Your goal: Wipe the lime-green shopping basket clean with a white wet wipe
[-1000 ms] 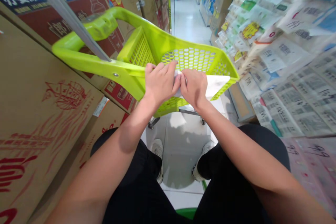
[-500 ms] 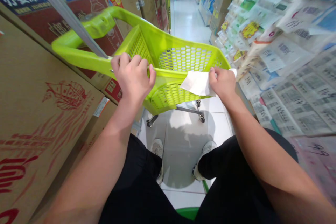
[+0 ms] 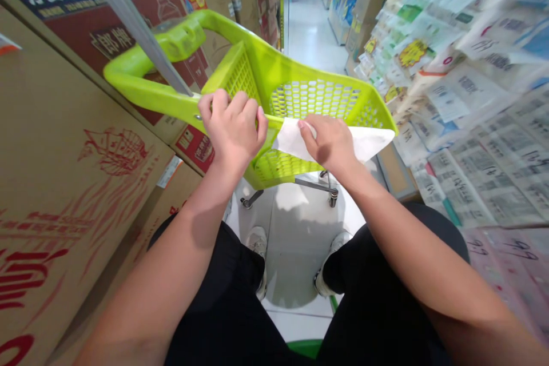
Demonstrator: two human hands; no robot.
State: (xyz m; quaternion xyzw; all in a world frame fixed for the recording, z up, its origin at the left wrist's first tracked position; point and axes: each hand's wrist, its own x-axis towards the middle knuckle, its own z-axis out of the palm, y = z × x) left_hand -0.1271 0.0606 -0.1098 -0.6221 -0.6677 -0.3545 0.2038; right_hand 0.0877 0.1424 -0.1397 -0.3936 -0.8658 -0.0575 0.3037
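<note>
On the far left, tall stacked cardboard boxes (image 3: 60, 108) with red print, one showing a sailing ship, line the aisle. A grey metal pole (image 3: 136, 26) slants down to the near side of a lime-green shopping cart (image 3: 274, 68), which stands in front of the person, its handle toward the left and its perforated basket reaching right. The left hand (image 3: 234, 128) is curled over the cart's near rim, gripping it just right of where the pole ends. Below, two pale shoes (image 3: 257, 241) stand apart on the tiled floor (image 3: 291, 266), between black trouser legs (image 3: 218, 309). The right hand (image 3: 331, 140) is well apart from the left, grasping a white cloth (image 3: 372, 142) draped over the same rim, with the thumb toward the left hand; the cloth shows on both sides of it. Farther right, behind the cart, a cardboard carton (image 3: 374, 8) stands by the aisle, and rows of plastic-wrapped packages (image 3: 476, 77) with handwritten prices fill the right edge.
</note>
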